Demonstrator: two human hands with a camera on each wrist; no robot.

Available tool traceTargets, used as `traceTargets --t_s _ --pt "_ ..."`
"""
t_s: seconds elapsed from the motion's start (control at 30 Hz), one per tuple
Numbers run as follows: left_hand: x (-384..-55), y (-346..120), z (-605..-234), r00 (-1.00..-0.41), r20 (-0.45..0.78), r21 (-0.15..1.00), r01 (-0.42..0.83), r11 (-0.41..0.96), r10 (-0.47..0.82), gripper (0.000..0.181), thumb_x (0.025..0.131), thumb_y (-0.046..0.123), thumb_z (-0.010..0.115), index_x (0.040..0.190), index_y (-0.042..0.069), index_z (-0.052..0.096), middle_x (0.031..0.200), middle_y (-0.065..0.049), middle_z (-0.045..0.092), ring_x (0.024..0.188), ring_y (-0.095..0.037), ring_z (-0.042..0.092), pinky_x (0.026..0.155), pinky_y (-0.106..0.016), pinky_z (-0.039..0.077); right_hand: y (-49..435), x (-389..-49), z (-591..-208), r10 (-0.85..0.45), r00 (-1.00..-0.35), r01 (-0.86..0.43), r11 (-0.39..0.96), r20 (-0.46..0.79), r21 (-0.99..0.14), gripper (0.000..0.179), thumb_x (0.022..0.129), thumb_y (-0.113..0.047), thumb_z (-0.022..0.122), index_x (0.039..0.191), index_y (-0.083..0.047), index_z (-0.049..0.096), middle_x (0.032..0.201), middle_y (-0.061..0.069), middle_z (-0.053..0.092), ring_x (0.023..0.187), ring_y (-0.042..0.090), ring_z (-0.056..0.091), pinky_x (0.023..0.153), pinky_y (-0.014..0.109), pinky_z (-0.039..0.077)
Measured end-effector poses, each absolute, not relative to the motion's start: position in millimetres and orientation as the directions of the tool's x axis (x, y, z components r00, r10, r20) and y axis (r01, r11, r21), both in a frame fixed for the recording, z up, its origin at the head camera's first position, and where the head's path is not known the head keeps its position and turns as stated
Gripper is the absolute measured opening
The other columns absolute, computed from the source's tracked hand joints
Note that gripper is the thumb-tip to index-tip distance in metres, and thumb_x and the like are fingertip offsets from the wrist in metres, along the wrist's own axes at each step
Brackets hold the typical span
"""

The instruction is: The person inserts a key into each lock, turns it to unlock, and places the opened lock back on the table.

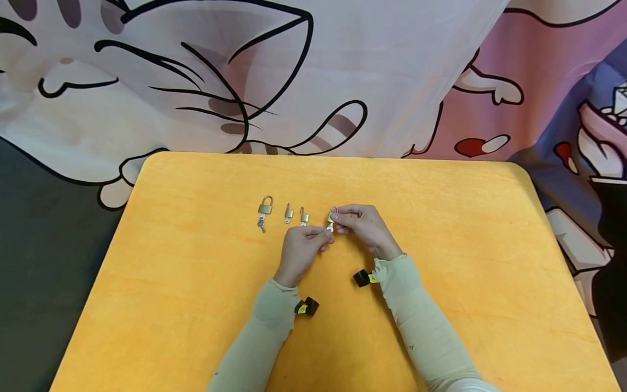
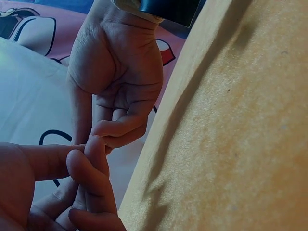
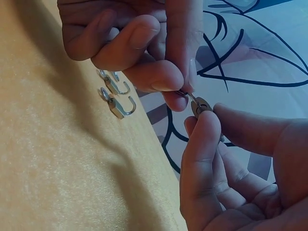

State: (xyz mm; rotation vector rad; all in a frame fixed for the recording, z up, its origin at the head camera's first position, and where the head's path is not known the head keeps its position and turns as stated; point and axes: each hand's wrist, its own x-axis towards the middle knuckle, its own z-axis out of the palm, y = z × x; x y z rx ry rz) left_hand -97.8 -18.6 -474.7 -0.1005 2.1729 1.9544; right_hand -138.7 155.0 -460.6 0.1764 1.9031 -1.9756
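A small brass padlock (image 1: 330, 217) is held up over the table, pinched between the thumb and fingers of my right hand (image 1: 363, 226). My left hand (image 1: 305, 247) pinches a key (image 1: 330, 229) at the padlock's lower end. In the right wrist view, fingertips cover most of that padlock (image 3: 202, 107), and the left hand (image 3: 144, 43) hides much of the key. Only the two hands show in the left wrist view, their fingertips meeting and the padlock hidden.
Left of the hands lie a larger padlock (image 1: 265, 209) with keys (image 1: 262, 224) and two small padlocks, one (image 1: 289, 213) beside the other (image 1: 305, 218). The small ones' shackles are swung open. The yellow table (image 1: 196, 305) meets a patterned cloth (image 1: 382, 65) behind.
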Motion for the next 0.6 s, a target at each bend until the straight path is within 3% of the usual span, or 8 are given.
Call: traceTargets --t_s 0.6 --pt "-96.1 -19.1 -474.2 -0.978 -0.181 0.978 -0.168 0.122 0.103 0.016 0.093 0.011 0.072 0.096 -0.004 0.078 0.079 -0.009 0.075 0.066 -0.022 0.066 0.058 -0.023 0.045 154.7 -138.0 -459.6 -0.195 -0.91 0.369 0.021 -0.366 -0.929 0.029 0.093 -0.009 0.072 0.113 0.012 0.069 0.087 0.007 0.073 0.072 0.016 0.066 0.07 0.026 0.057"
